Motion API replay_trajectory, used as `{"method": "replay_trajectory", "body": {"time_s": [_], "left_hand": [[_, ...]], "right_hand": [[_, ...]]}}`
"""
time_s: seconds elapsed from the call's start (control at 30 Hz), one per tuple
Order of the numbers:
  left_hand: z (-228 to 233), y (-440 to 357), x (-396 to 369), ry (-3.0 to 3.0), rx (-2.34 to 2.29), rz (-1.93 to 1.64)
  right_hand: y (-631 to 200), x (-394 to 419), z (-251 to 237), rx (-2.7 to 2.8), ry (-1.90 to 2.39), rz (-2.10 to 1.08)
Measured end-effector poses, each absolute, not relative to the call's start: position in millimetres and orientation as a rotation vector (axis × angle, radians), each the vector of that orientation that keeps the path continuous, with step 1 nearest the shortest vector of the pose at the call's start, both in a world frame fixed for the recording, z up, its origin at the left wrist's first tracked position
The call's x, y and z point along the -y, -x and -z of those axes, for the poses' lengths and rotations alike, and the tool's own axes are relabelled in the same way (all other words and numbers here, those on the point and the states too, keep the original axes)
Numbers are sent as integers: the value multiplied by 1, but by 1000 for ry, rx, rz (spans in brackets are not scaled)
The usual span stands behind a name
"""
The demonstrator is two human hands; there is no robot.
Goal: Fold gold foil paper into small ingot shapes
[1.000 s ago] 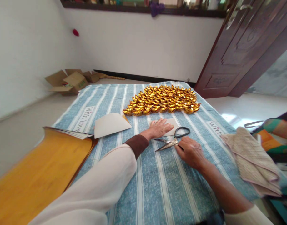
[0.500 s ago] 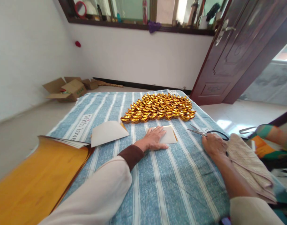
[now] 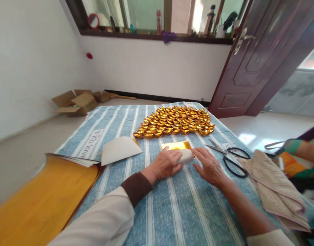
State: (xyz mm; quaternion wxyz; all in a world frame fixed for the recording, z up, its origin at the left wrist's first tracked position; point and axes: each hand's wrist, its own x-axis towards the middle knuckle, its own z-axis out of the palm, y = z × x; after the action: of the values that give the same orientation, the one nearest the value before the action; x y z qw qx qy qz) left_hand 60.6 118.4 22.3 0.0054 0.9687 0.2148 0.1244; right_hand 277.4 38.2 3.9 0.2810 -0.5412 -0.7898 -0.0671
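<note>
On the striped cloth, a sheet of gold paper (image 3: 187, 156) curls over with its white back showing, above another gold sheet (image 3: 181, 145) lying shiny side up. My left hand (image 3: 166, 164) grips the curled sheet at its left part, fingers bent over it. At its right end, the fingertips of my right hand (image 3: 209, 167) touch or nearly touch the paper; thumb and fingers are apart. Scissors (image 3: 227, 153) with black handles lie spread right of that hand. Behind the sheets stand many folded gold paper ingots (image 3: 174, 121) in rows.
Left of my hands lies a white-backed sheet (image 3: 121, 149). A stack of large golden paper (image 3: 39, 191) hangs over the near left edge. A beige cloth (image 3: 277, 188) lies at the right edge. Cardboard boxes (image 3: 80, 102) sit on the floor beyond; a door (image 3: 257, 61) stands far right.
My right hand has let go of the scissors and moved left to the paper. My left hand, flat on the sheet before, now grips it, and the sheet has curled up, baring gold beneath.
</note>
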Motion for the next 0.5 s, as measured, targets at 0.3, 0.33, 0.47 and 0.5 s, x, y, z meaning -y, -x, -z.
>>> {"method": "replay_trajectory", "body": {"time_s": [0.3, 0.33, 0.47, 0.5], "left_hand": [[-59, -54, -129, -2790, -697, -444], [-62, -54, -133, -2728, -703, -472], [-68, -56, -153, -2457, -862, -564], [-69, -57, -158, -2419, -906, -569]], "right_hand": [[-266, -65, -8, 1789, 1353, -306], [-266, -68, -9, 1710, 1376, -414], [-262, -81, -14, 1349, 1430, -842], [-260, -85, -15, 1329, 1436, -865]]}}
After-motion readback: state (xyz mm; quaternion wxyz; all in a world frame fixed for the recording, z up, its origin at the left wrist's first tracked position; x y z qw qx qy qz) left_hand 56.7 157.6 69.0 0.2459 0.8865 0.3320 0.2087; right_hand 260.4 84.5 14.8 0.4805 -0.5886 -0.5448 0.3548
